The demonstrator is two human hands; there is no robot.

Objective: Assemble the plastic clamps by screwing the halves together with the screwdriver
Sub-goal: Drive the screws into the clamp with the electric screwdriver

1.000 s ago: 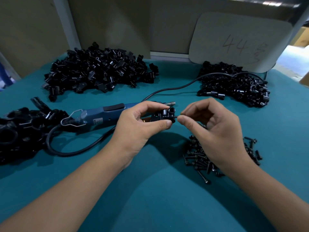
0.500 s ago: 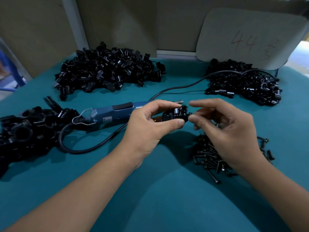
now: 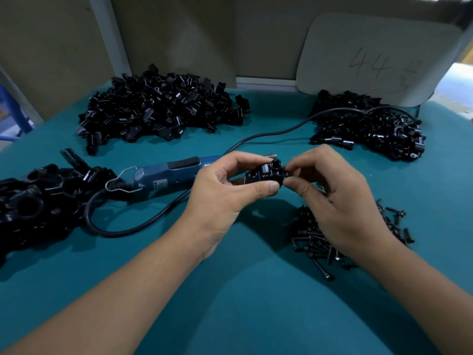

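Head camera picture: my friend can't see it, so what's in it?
Two hands, left hand and right hand, hold a small black plastic clamp above a teal table. A blue screwdriver lies behind them, with black screws and piles of clamp parts around.

A table (image 3: 256,316) covered in teal felt-like cloth fills the lower part of the view. Behind its far edge stands a plain beige wall (image 3: 179,34), crossed left of centre by a pale upright post (image 3: 107,37). A grey rounded board (image 3: 371,55) marked "44" leans at the table's far right corner. Right of the board, bright daylight shows; left of the table, a blue frame (image 3: 12,106) is partly visible.
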